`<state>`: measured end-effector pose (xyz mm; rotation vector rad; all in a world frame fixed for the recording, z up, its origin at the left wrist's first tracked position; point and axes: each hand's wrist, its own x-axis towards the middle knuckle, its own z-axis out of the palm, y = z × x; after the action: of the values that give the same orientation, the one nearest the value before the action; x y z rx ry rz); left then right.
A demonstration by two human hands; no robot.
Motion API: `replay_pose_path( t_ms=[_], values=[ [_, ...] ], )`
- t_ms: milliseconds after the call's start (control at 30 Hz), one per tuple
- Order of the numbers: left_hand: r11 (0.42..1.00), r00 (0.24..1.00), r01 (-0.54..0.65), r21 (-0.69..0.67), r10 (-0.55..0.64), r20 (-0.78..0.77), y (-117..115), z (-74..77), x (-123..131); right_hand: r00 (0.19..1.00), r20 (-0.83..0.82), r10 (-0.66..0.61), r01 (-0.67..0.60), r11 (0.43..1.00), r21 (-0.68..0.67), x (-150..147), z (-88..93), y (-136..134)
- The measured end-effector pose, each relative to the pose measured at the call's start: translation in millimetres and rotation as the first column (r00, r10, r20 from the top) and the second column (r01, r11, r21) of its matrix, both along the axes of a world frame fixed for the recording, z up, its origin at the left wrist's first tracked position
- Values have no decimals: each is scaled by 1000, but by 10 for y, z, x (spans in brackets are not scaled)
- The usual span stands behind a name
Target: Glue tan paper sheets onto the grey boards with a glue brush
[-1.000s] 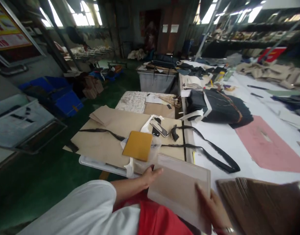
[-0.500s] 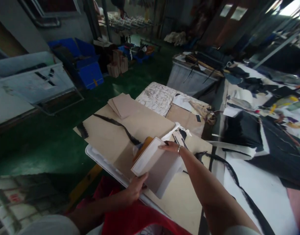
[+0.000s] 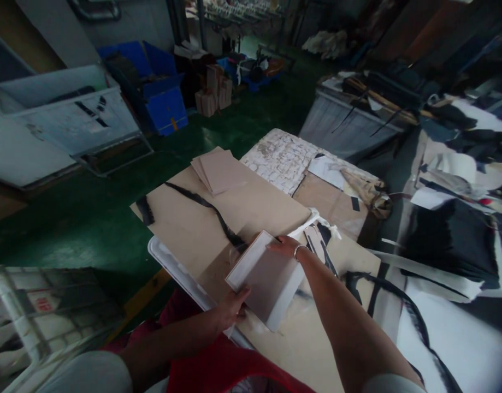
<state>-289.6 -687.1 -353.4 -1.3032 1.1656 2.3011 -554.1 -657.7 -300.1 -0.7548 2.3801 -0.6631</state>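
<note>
A flat tan board with pale edges (image 3: 264,278) lies low over the brown cardboard sheet (image 3: 185,218) on the worktable. My left hand (image 3: 230,308) grips its near corner, fingers curled under the edge. My right hand (image 3: 284,246), with a bracelet at the wrist, rests on its far edge with fingers closed over it. A clear plastic bag (image 3: 234,255) pokes out from under the board's left side. The yellow pad seen earlier is hidden beneath it.
A small stack of tan sheets (image 3: 220,170) lies at the cardboard's far corner. Black fabric strips (image 3: 210,207) cross the table. A white tray edge (image 3: 172,267) juts out near me. Blue bins (image 3: 156,93) and a grey cart (image 3: 344,125) stand on the green floor beyond.
The board has been carried left from in front of my chest and lowered onto the cardboard, covering the yellow pad. My view has swung left and down.
</note>
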Motion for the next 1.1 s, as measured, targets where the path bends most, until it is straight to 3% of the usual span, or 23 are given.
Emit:
replay_pose_path(
  t_ms=[100, 200, 267, 367, 433, 500, 667, 733, 800, 900, 1000, 1100],
  values=[
    [977, 977, 193, 86, -199, 70, -242, 146, 139, 995, -99, -1, -3, 999, -40, -51, -6, 125],
    [935, 934, 354, -4, -353, 54, -533, 337, 277, 956, -221, -191, 154, 972, -176, 84, 109, 492],
    [927, 935, 354, -120, -356, 12, -717, 462, 292, 951, -145, -273, 222, 929, -295, 345, 213, 839],
    [891, 939, 310, -332, -341, -39, -923, 617, 137, 934, 126, -335, 357, 849, -389, 933, 313, 1357],
    [835, 929, 288, -468, -362, -74, -995, 674, -57, 889, 232, -395, 453, 831, -323, 1354, 317, 1655],
    [762, 914, 247, -598, -389, -118, -1023, 668, -280, 866, 214, -451, 493, 840, -225, 1732, 281, 1926],
    [537, 919, 122, -835, -378, -109, -1010, 397, -782, 860, 37, -509, 506, 860, 66, 2431, 142, 2525],
    [552, 921, 186, -813, -387, -53, -977, 287, -894, 863, 35, -504, 487, 849, 205, 2645, 93, 2723],
    [624, 891, 290, -726, -453, -33, -928, 227, -935, 875, 74, -479, 439, 848, 297, 2820, 50, 2882],
    [730, 867, 383, -566, -496, -53, -851, 212, -912, 893, 157, -421, 362, 881, 306, 2955, 9, 2992],
    [801, 885, 385, -459, -461, -61, -816, 223, -868, 872, 205, -443, 416, 894, 164, 2886, 14, 2866],
    [824, 881, 399, -402, -467, -82, -827, 217, -846, 795, 365, -485, 553, 826, -108, 2620, 34, 2500]
  ],
)
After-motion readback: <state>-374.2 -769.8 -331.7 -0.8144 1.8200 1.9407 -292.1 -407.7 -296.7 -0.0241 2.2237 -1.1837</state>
